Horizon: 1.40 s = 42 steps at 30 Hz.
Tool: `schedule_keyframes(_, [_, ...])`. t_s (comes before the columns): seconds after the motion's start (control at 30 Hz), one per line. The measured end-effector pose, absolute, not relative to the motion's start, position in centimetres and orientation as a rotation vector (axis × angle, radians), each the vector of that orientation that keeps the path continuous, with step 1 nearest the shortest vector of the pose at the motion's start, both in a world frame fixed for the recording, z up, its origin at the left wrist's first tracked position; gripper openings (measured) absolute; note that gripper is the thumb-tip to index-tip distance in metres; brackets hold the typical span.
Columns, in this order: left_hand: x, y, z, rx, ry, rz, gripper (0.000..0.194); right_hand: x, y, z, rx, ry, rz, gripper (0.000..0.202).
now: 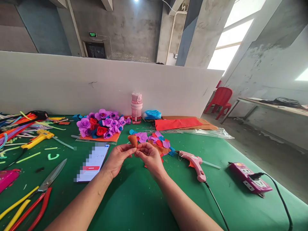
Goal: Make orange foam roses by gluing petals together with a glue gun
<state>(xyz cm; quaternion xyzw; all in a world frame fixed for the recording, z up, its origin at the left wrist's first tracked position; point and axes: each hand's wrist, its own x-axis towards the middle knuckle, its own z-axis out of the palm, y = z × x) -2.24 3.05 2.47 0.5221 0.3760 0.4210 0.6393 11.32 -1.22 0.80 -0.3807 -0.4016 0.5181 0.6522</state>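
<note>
Two bare hands meet above the middle of a green bench (144,205). The left hand (121,155) and the right hand (149,156) pinch a small piece of orange-brown paper (132,140) between their fingertips, the paper curling upward. Just beyond them lies a scatter of purple, red, blue and orange paper petals (158,141). To the right of the petals is a pink glue gun (193,162), its nozzle near them, and farther right a purple power strip (250,178) with a black plug in it. To the left of the hands, a phone (93,163) lies face up; beyond it sits a cluster of purple, red and blue paper flowers (103,123). A pink bottle (136,109) stands upright near a white panel (96,83). At far left are scissors (45,183), with red handles, and a yellow glue gun (38,138).
</note>
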Motion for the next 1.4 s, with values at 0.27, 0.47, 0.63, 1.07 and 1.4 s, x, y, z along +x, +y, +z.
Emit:
schedule_keyframes(0.27, [-2.4, 3.1, 2.7, 1.041, 0.743, 0.92, 0.024, 11.7, -1.6, 1.3, -1.03, -1.026, 0.957, 0.027])
schedule_keyframes(0.47, [-2.6, 3.4, 2.3, 0.984, 0.669, 0.894, 0.025, 11.7, -1.8, 1.2, -1.109, -1.061, 0.975, 0.036])
schedule_keyframes(0.63, [-2.5, 3.4, 2.2, 0.959, 0.684, 0.893, 0.022, 11.7, -1.6, 0.9, -1.14, -0.98, 0.978, 0.032])
schedule_keyframes(1.07, [-2.0, 2.6, 2.9, 0.97, 0.673, 0.858, 0.026, 11.5, -1.9, 1.7, -0.908, -0.926, 1.21, 0.034])
schedule_keyframes(1.4, [-1.6, 2.5, 2.7, 1.205, 0.842, 1.006, 0.031, 11.3, -2.1, 1.6, -0.96, -0.979, 1.152, 0.036])
